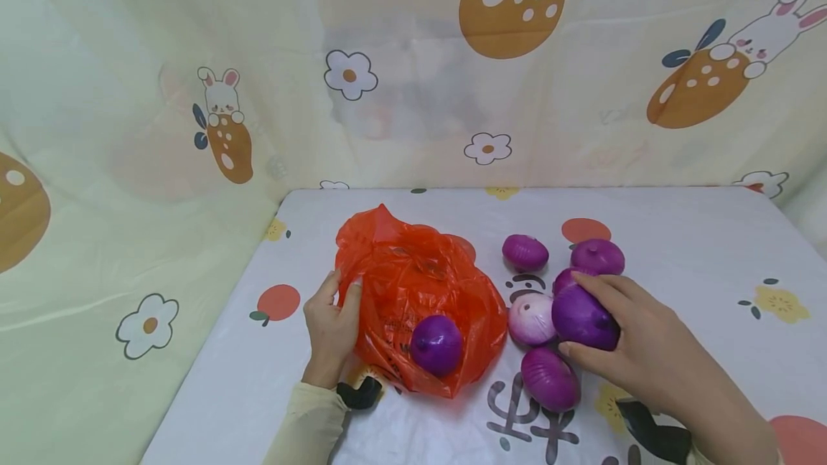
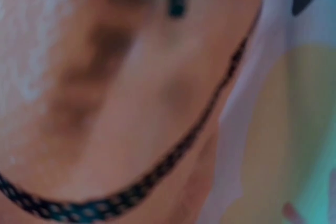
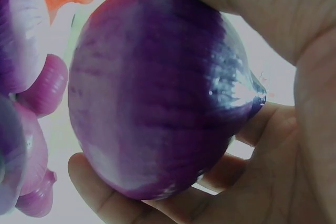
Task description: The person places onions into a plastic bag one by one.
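My left hand [image 1: 332, 321] pinches the left edge of a red plastic bag [image 1: 381, 257], which stands with its mouth open. Inside the bag, near its front, sits a dark purple onion [image 1: 437, 345]. A second dark purple onion [image 1: 584, 318] is in my right hand [image 1: 646, 336], with thumb and fingers curled around it. The right wrist view shows that onion [image 3: 157, 93] close up, its pointed tip toward the palm. Beside it are a pale pink onion [image 1: 531, 318] and a magenta onion [image 1: 551, 379]. Blurred skin and a dark dotted strap fill most of the left wrist view.
Two more magenta onions [image 1: 525, 252] [image 1: 597, 257] lie farther back, and another purple one [image 1: 564, 280] is partly hidden behind the held onion. A white patterned cloth [image 1: 258, 379] covers the table. Printed curtains [image 1: 413, 113] hang behind the table and at its left.
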`<state>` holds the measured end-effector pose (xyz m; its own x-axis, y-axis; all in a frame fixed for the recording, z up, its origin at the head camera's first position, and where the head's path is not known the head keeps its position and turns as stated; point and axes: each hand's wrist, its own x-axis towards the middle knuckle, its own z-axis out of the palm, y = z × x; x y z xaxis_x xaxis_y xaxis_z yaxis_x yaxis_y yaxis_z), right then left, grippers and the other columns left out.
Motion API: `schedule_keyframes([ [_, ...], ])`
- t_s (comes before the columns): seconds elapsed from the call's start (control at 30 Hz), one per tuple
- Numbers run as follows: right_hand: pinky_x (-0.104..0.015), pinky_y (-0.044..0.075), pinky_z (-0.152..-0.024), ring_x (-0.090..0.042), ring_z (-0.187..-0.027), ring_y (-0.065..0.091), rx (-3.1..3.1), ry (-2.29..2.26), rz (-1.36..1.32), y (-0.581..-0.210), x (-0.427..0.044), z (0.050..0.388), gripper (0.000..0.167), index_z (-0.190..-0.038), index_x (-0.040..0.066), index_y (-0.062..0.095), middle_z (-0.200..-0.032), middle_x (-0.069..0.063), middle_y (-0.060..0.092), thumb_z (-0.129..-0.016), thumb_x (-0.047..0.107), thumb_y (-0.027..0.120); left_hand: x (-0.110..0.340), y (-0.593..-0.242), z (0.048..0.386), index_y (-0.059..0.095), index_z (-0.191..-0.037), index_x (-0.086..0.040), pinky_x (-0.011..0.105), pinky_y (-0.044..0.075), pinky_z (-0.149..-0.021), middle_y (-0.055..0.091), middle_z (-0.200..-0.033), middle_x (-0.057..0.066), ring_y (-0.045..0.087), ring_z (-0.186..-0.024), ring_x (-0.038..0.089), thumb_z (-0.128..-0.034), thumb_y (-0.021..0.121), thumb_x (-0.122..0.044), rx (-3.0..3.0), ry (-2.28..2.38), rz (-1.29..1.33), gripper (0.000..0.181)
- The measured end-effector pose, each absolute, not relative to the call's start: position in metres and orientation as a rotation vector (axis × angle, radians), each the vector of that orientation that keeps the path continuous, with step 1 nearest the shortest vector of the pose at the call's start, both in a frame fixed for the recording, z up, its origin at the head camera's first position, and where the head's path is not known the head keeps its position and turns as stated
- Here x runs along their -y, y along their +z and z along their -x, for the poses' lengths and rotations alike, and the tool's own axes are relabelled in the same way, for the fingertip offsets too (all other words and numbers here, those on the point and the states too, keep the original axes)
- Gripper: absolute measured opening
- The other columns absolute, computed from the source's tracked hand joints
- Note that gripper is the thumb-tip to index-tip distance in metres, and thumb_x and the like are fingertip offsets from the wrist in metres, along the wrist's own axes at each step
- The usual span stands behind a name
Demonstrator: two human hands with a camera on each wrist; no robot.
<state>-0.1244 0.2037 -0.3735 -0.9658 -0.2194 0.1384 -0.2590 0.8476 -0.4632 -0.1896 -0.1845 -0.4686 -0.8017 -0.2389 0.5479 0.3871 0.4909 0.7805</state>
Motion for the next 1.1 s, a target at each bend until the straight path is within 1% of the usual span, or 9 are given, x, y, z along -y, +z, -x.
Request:
schedule_keyframes([
  [0.1, -0.064, 0.061, -0.075, -0.051, -0.111, 0.061, 2.939, 0.754, -0.397, -0.371, -0.200, 0.126, 0.096, -0.152, 0.007, 0.051, -0.141, -0.028, 0.053, -0.074, 0.046, 0.093, 0.185, -0.468, 0.190, 0.071, -0.129, -0.001, 0.051, 0.058, -0.093, 0.074, -0.125, 0.015, 0.071, -0.117, 0.031, -0.0998, 0.066, -0.010, 2.131, -1.319, 0.116, 0.031],
  [0.2, -0.064, 0.061, -0.075, -0.050, -0.113, 0.060, 2.929, 0.751, -0.419, -0.368, -0.197, 0.129, 0.094, -0.151, 0.009, 0.053, -0.141, -0.027, 0.055, -0.075, 0.046, 0.093, 0.185, -0.468, 0.190, 0.071, -0.130, -0.002, 0.048, 0.059, -0.089, 0.074, -0.126, 0.014, 0.072, -0.116, 0.031, -0.1003, 0.066, -0.011, 2.139, -1.324, 0.114, 0.032],
  [0.33, -0.064, 0.061, -0.075, -0.050, -0.115, 0.061, 2.900, 0.750, -0.455, -0.364, -0.193, 0.132, 0.091, -0.150, 0.009, 0.054, -0.141, -0.025, 0.055, -0.075, 0.044, 0.093, 0.185, -0.469, 0.190, 0.071, -0.130, -0.002, 0.048, 0.060, -0.088, 0.073, -0.127, 0.014, 0.072, -0.116, 0.032, -0.1006, 0.066, -0.012, 2.142, -1.326, 0.114, 0.032],
  [0.57, -0.064, 0.061, -0.075, -0.050, -0.112, 0.063, 2.884, 0.752, -0.494, -0.358, -0.185, 0.134, 0.088, -0.150, 0.011, 0.054, -0.142, -0.023, 0.053, -0.077, 0.042, 0.092, 0.185, -0.468, 0.190, 0.071, -0.129, 0.000, 0.049, 0.058, -0.092, 0.074, -0.125, 0.016, 0.071, -0.118, 0.032, -0.0997, 0.067, -0.009, 2.132, -1.310, 0.125, 0.031],
  [0.67, -0.064, 0.062, -0.075, -0.051, -0.113, 0.062, 2.893, 0.758, -0.496, -0.355, -0.183, 0.135, 0.089, -0.152, 0.012, 0.053, -0.144, -0.024, 0.052, -0.077, 0.043, 0.091, 0.184, -0.469, 0.190, 0.071, -0.129, 0.001, 0.050, 0.058, -0.092, 0.074, -0.126, 0.016, 0.071, -0.118, 0.032, -0.0998, 0.067, -0.009, 2.131, -1.315, 0.127, 0.031],
  [0.83, -0.064, 0.062, -0.075, -0.052, -0.117, 0.060, 2.906, 0.770, -0.509, -0.352, -0.179, 0.137, 0.090, -0.153, 0.012, 0.051, -0.145, -0.025, 0.052, -0.078, 0.043, 0.091, 0.184, -0.469, 0.189, 0.071, -0.130, -0.002, 0.050, 0.059, -0.089, 0.073, -0.127, 0.014, 0.072, -0.116, 0.031, -0.1009, 0.067, -0.011, 2.131, -1.347, 0.127, 0.031],
  [1.1, -0.065, 0.061, -0.080, -0.047, -0.116, 0.060, 2.860, 0.788, -0.559, -0.350, -0.174, 0.139, 0.088, -0.153, 0.012, 0.052, -0.141, -0.018, 0.055, -0.080, 0.045, 0.089, 0.184, -0.469, 0.189, 0.070, -0.133, -0.006, 0.047, 0.061, -0.086, 0.073, -0.129, 0.011, 0.072, -0.116, 0.027, -0.1021, 0.066, -0.015, 2.136, -1.361, 0.130, 0.032],
])
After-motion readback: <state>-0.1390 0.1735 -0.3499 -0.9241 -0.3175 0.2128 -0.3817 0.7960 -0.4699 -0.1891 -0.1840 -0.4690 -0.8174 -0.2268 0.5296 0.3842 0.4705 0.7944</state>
